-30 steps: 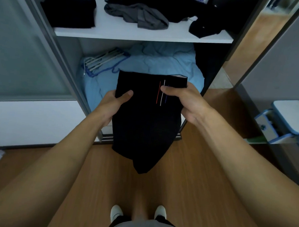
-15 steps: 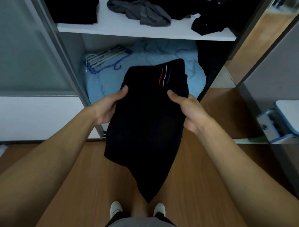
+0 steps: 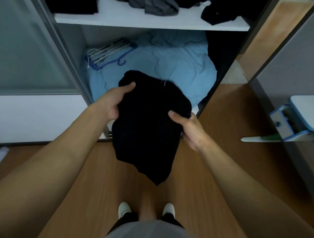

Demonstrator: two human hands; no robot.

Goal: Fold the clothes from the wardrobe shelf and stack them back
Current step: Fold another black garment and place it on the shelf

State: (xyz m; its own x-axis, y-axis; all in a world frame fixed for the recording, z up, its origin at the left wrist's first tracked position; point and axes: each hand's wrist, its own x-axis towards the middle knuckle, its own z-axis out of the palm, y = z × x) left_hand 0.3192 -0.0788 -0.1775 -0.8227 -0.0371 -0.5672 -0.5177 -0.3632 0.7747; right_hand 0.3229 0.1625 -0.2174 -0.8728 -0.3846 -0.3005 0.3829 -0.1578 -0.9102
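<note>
A black garment (image 3: pixel 147 122) hangs in front of me, held in the air over the wooden floor, its lower end dangling in a point. My left hand (image 3: pixel 115 102) grips its left edge with the thumb on top. My right hand (image 3: pixel 188 129) grips the right edge, thumb pressed on the cloth. Above, the white wardrobe shelf (image 3: pixel 151 22) carries a crumpled grey garment (image 3: pixel 148 5), a loose black garment (image 3: pixel 218 15) at the right and a folded black stack (image 3: pixel 73 1) at the left.
Below the shelf lies a light blue duvet (image 3: pixel 164 65) with a bunch of hangers (image 3: pixel 108 53) at its left. A frosted sliding door (image 3: pixel 26 46) stands to the left. A blue and white desk with an open drawer (image 3: pixel 293 121) juts in at the right. My feet (image 3: pixel 145 210) stand on the wooden floor.
The garment's top has folded over toward me, so the coloured stripes are now almost hidden. Both hands have dropped lower and closer to me, and the view tilted down.
</note>
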